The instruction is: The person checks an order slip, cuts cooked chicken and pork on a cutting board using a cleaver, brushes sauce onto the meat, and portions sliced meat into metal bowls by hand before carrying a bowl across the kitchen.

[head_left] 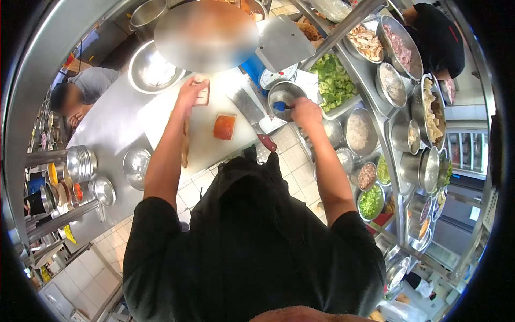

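My left hand (192,92) is closed on a pale block of meat (203,96) above the white cutting board (161,121). My right hand (307,114) grips a brush with a blue head (280,106), which dips into a small metal pot (286,93). Between my hands, a reddish-brown piece of meat (224,127) lies on the board. To its right rests a cleaver (244,107) with a wide blade. A red knife handle (266,142) sticks out at the board's near right corner.
An empty metal bowl (153,70) stands beyond the board, with a scale (279,75) behind the pot. On the right are a broccoli tray (333,80) and several food bowls. One person (88,91) is at the left, another (437,37) at the upper right.
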A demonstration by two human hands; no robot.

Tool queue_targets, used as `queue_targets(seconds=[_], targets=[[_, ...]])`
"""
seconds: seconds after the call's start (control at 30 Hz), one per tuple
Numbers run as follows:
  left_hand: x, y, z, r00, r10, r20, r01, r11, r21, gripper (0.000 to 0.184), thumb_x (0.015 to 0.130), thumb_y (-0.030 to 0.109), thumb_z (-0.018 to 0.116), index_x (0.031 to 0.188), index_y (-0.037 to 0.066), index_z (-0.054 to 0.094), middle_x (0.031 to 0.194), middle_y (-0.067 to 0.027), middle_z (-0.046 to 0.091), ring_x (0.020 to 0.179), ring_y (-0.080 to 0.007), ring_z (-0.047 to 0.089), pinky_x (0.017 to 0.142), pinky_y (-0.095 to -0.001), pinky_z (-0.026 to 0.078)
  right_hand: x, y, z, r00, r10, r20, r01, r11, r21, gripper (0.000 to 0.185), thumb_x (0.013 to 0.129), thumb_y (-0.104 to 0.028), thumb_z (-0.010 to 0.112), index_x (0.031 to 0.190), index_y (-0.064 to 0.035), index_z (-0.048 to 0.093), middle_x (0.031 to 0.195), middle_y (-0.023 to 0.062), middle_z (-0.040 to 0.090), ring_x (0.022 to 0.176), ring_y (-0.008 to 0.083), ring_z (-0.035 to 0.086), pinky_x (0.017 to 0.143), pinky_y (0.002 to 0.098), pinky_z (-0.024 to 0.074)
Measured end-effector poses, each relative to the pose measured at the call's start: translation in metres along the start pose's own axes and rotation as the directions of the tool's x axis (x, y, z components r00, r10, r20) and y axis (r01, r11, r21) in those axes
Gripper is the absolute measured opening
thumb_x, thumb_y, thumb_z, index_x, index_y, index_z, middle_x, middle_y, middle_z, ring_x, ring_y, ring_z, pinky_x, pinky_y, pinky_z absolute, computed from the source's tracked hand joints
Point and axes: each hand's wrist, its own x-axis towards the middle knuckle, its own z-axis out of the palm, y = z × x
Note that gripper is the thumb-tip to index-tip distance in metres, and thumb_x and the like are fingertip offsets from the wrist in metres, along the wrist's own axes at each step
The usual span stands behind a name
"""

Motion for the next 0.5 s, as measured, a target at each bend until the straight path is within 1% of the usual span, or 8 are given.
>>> queue_targets(seconds=[0.03,0.07,0.13,0.17,0.23,0.27,0.37,0.5], targets=[[-0.016,0.010,0.005,0.993,-0.096,0.072,0.113,0.950,-0.291,0.045,0.090,0.034,0.066,0.124,0.009,0.055,0.098,-0.0059,0.066,0.091,-0.0218,0.064,0.085,-0.0400,0.052,-0.006,0.006,-0.009,1.000,0.007,-0.030,-0.003,0.994,0.107,0.023,0.084,-0.019,0.059,0.095,-0.0042,0.073,0.089,0.0170,0.072,0.086,0.0294,0.070,0.078,0.0357,0.0536],[-0.020,0.003,0.009,0.982,-0.113,0.152,0.182,0.788,-0.589,0.037,0.095,0.039,0.058,0.120,0.012,0.058,0.107,-0.0052,0.066,0.096,-0.0204,0.064,0.087,-0.0403,0.051,-0.008,0.015,-0.013,1.000,0.015,-0.011,-0.011,0.959,0.284,0.023,0.083,-0.019,0.062,0.097,-0.0044,0.073,0.088,0.0161,0.072,0.084,0.0275,0.070,0.077,0.0341,0.0529],[-0.046,0.023,0.041,0.963,-0.058,0.265,0.237,0.655,-0.718,0.043,0.096,0.044,0.054,0.124,0.012,0.056,0.110,-0.0049,0.064,0.097,-0.0212,0.063,0.087,-0.0412,0.051,-0.015,0.033,-0.021,0.999,0.037,0.022,-0.043,0.795,0.605,0.025,0.082,-0.018,0.066,0.102,-0.0049,0.073,0.086,0.0143,0.072,0.079,0.0237,0.069,0.074,0.0309,0.0515],[-0.056,0.030,0.059,0.949,-0.023,0.316,0.271,0.576,-0.771,0.046,0.096,0.047,0.052,0.126,0.012,0.055,0.111,-0.0048,0.064,0.098,-0.0216,0.063,0.086,-0.0416,0.051,-0.020,0.031,-0.026,1.000,0.015,0.022,-0.026,0.752,0.659,0.025,0.082,-0.018,0.067,0.102,-0.0047,0.073,0.085,0.0133,0.072,0.077,0.0224,0.068,0.073,0.0305,0.0507],[-0.054,0.024,0.085,0.918,0.015,0.395,0.321,0.555,-0.767,0.049,0.097,0.049,0.049,0.127,0.011,0.055,0.113,-0.0055,0.063,0.102,-0.0222,0.061,0.089,-0.0434,0.049,-0.029,0.013,-0.037,0.999,-0.030,0.015,0.008,0.655,0.756,0.026,0.081,-0.018,0.070,0.103,-0.0043,0.073,0.083,0.0113,0.071,0.072,0.0198,0.065,0.071,0.0298,0.0491],[-0.054,0.022,0.097,0.901,0.033,0.433,0.347,0.543,-0.764,0.051,0.097,0.050,0.047,0.127,0.010,0.055,0.114,-0.0059,0.063,0.104,-0.0225,0.061,0.091,-0.0443,0.048,-0.032,0.001,-0.037,0.995,-0.068,-0.075,0.101,0.611,0.785,0.025,0.082,-0.019,0.069,0.103,-0.0053,0.073,0.080,0.0130,0.070,0.070,0.0199,0.063,0.069,0.0299,0.0484],[-0.064,0.027,0.130,0.862,0.051,0.504,0.398,0.546,-0.737,0.053,0.097,0.051,0.046,0.128,0.008,0.055,0.116,-0.0075,0.063,0.108,-0.0243,0.060,0.094,-0.0462,0.046,-0.036,-0.030,-0.048,0.997,-0.074,-0.037,0.079,0.719,0.690,0.024,0.082,-0.019,0.069,0.104,-0.0077,0.073,0.079,0.0140,0.069,0.070,0.0193,0.064,0.069,0.0301,0.0484],[-0.063,0.021,0.135,0.846,0.055,0.530,0.438,0.495,-0.750,0.054,0.097,0.051,0.047,0.129,0.008,0.054,0.122,-0.0094,0.061,0.112,-0.0251,0.058,0.097,-0.0456,0.045,-0.038,-0.016,-0.056,0.996,0.066,-0.063,-0.018,0.820,0.573,0.024,0.082,-0.019,0.068,0.104,-0.0131,0.073,0.082,0.0143,0.069,0.075,0.0254,0.066,0.071,0.0335,0.0497]])
